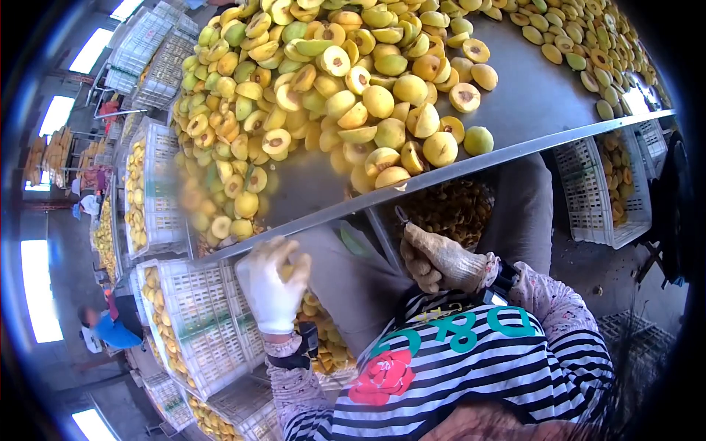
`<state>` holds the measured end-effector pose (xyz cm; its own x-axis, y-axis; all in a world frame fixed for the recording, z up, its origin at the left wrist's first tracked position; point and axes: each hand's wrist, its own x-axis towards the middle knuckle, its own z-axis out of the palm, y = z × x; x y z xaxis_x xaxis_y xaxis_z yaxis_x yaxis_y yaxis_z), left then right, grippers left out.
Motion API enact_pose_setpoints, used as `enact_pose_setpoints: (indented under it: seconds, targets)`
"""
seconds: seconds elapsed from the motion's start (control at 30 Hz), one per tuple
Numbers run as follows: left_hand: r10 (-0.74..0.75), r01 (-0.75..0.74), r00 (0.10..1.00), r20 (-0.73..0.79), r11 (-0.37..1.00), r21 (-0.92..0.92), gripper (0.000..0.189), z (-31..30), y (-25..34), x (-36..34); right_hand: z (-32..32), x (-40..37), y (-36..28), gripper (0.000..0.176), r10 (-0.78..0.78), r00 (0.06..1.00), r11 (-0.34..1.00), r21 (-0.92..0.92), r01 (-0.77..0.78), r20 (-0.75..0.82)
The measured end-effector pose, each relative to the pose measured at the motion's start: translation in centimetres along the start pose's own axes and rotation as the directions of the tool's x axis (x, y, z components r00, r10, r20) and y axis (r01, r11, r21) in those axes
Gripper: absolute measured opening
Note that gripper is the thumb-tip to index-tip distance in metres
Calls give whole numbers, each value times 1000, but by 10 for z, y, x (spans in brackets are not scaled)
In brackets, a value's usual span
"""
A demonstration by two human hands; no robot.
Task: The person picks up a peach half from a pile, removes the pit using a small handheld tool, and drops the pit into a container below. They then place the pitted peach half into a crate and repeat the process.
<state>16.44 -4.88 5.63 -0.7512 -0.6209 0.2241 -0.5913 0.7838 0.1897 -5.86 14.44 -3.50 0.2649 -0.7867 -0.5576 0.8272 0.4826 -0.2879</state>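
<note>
My left hand (276,283), in a pale work glove, is just below the metal table edge (323,209). Its fingers are curved and apart, with nothing visible between them. My right hand (445,261), in a stained knitted glove, is closed around a small tool with a metal loop tip (401,214); the glove hides its handle. Beyond both hands, a heap of yellow-green stone fruit (379,101), many of them halved with brown centres, covers much of the metal table (518,81).
Brown scraps (460,209) lie beneath the table between my knees. White plastic crates (209,323) of fruit stand at left, and another crate (588,191) is at right. More fruit (588,44) lies at the far right. A person in blue (118,331) is at far left.
</note>
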Motion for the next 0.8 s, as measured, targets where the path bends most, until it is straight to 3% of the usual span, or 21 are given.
enact_pose_setpoints:
  seconds: [0.07, 0.1, 0.17, 0.2, 0.23, 0.27, 0.33, 0.43, 0.53, 0.6, 0.63, 0.67, 0.7, 0.73, 0.8]
  targets:
    - [-87, 63, 993, -86, 966, -250, 20, -7, 7, 11, 14, -2, -2, 47, -80, 997, 990, -114, 79, 1]
    - [-209, 156, 977, -31, 813, -560, 20, -3, 21, 24, 13, -2, -2, 45, -127, 991, 982, -133, 131, 36]
    - [83, -101, 995, -62, 919, -382, 23, 27, 15, 62, 1, -1, 1, 43, -263, 957, 950, -143, 279, 118]
    - [134, -118, 991, 7, 899, -422, 27, 46, 13, 81, -2, -1, 1, 43, -329, 931, 926, -142, 351, 159]
    - [164, -108, 974, 158, 944, -313, 37, 66, 8, 97, 10, -16, -8, 41, -290, 957, 925, -252, 285, 17]
    - [71, -22, 943, 324, 988, -151, 50, 84, 7, 110, 11, -23, -11, 40, -292, 956, 935, -209, 287, 10]
    - [71, -83, 936, 345, 996, 22, 55, 116, 3, 124, 10, -35, -9, 39, -290, 957, 951, -115, 287, -11]
    - [95, -103, 962, 256, 994, 19, 45, 121, 1, 125, 10, -36, -8, 39, -295, 955, 952, -99, 290, -35]
    - [-25, 26, 922, 386, 1000, 2, 40, 107, -2, 127, 11, -29, -6, 38, -249, 969, 960, -131, 247, 1]
    - [-160, 236, 942, 294, 941, -244, 28, 105, -17, 116, 9, -25, -5, 38, -240, 970, 944, -221, 245, 48]
    - [-152, 254, 964, 217, 758, -601, 23, 105, -25, 108, 5, -24, -4, 37, -249, 965, 920, -291, 261, 78]
    - [-173, 205, 975, 139, 458, -865, 17, 106, -31, 99, 3, -22, -5, 37, -258, 960, 891, -358, 279, 107]
    - [-113, 285, 952, 284, -12, -959, 16, 92, -23, 90, 8, -24, -11, 36, -209, 974, 886, -406, 226, 87]
    - [-97, 288, 945, 312, -205, -935, 25, 75, 8, 76, 14, -23, -13, 36, -205, 975, 857, -466, 219, 80]
    - [-7, 335, 925, 380, -456, -824, 32, 72, 41, 55, 28, -21, -16, 37, -204, 977, 785, -586, 199, 59]
